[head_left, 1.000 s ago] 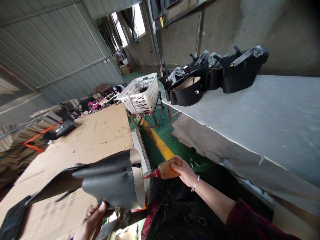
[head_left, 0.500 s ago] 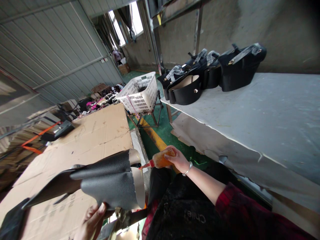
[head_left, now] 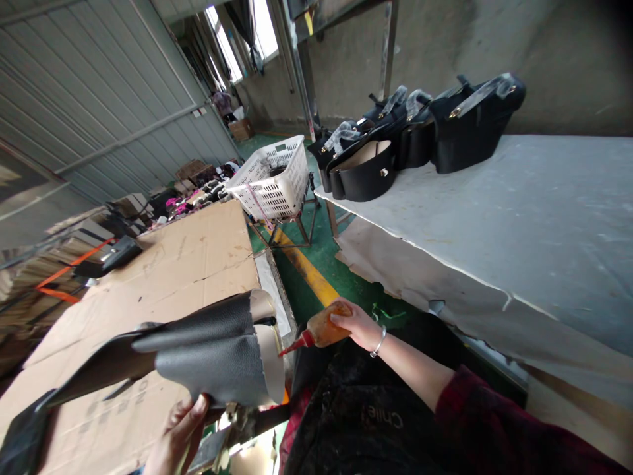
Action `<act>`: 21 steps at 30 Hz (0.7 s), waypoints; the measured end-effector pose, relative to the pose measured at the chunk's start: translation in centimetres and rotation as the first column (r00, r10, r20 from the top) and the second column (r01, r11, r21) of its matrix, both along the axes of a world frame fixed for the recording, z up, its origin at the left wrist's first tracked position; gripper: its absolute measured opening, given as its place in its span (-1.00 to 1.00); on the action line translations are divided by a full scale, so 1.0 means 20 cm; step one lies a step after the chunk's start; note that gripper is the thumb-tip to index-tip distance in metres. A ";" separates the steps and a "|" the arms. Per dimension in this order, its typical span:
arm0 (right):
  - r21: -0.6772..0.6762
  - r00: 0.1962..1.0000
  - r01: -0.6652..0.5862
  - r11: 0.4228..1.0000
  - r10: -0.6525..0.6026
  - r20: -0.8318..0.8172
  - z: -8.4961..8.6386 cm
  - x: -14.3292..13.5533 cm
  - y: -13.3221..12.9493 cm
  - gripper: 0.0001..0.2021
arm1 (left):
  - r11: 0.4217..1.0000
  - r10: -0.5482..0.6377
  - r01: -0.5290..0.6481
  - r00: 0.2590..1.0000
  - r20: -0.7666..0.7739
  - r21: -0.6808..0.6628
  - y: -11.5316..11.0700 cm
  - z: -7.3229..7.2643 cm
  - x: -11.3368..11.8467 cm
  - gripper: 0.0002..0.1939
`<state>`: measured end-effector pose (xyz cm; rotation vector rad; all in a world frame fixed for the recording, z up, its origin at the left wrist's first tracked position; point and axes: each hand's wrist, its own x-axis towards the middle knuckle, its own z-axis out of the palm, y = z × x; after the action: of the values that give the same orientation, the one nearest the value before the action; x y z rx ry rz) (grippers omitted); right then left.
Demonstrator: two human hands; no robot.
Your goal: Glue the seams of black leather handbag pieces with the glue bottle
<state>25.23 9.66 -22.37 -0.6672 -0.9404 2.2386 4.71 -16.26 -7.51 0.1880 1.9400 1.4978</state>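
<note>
My right hand (head_left: 357, 324) is closed around a squeeze bottle (head_left: 326, 326) of amber liquid. Its narrow red nozzle points left and down, with the tip close to the pale edge of a black leather bag piece (head_left: 212, 359); I cannot tell whether they touch. That piece is curled over, grained side out, and its light lining shows at the right end. From below, my left hand (head_left: 182, 429) grips the lower edge of the leather, thumb on the near side and the other fingers partly hidden.
A cardboard-covered table (head_left: 198, 264) lies under the leather. On the right, a grey table (head_left: 544, 218) carries several black bags (head_left: 475, 125). Between them a white plastic basket (head_left: 277, 191) rests on a metal stand. Stacked material (head_left: 89, 244) stands at far left.
My right hand has drawn the bottle slightly right, and its nozzle tip has moved down along the leather's pale edge. My left hand keeps its hold. The view has shifted a little.
</note>
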 end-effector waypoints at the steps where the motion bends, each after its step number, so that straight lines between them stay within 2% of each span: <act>1: -0.015 1.000 -0.007 1.000 0.007 0.001 0.00 0.01 -0.01 -0.52 | 1.000 -0.010 0.010 1.000 -0.002 0.009 0.00 0.00 0.00 -0.64; 8: -0.118 0.990 -0.097 0.988 0.084 -0.112 -0.05 0.07 -0.14 -0.53 | 0.998 -0.051 0.051 0.999 -0.003 0.031 0.00 0.00 0.00 -0.67; 11: -0.272 0.971 -0.160 0.949 0.102 -0.217 -0.07 0.09 -0.22 -0.57 | 0.999 -0.026 0.026 1.000 -0.011 0.047 0.02 0.02 0.03 -0.66; 13: -0.433 0.958 -0.185 0.882 0.065 -0.278 -0.05 0.11 -0.28 -0.58 | 0.998 0.001 0.000 1.000 -0.014 0.067 0.03 0.02 0.05 -0.65; 15: -0.584 0.945 -0.201 0.787 -0.001 -0.327 0.00 0.13 -0.33 -0.59 | 0.996 0.013 -0.010 0.999 -0.031 0.087 0.02 0.00 0.06 -0.66; 17: -0.647 0.915 -0.252 0.719 -0.039 -0.401 0.08 0.15 -0.37 -0.64 | 0.995 0.009 -0.004 0.998 -0.058 0.097 0.00 -0.03 0.07 -0.65; 21: -0.623 0.845 -0.367 0.691 -0.033 -0.533 0.26 0.15 -0.44 -0.65 | 0.996 0.003 0.007 0.994 -0.109 0.088 -0.03 -0.09 0.10 -0.55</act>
<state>28.25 0.89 -17.16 -0.2375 0.1858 2.7489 6.70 -16.82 -9.35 0.3168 1.9592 1.6032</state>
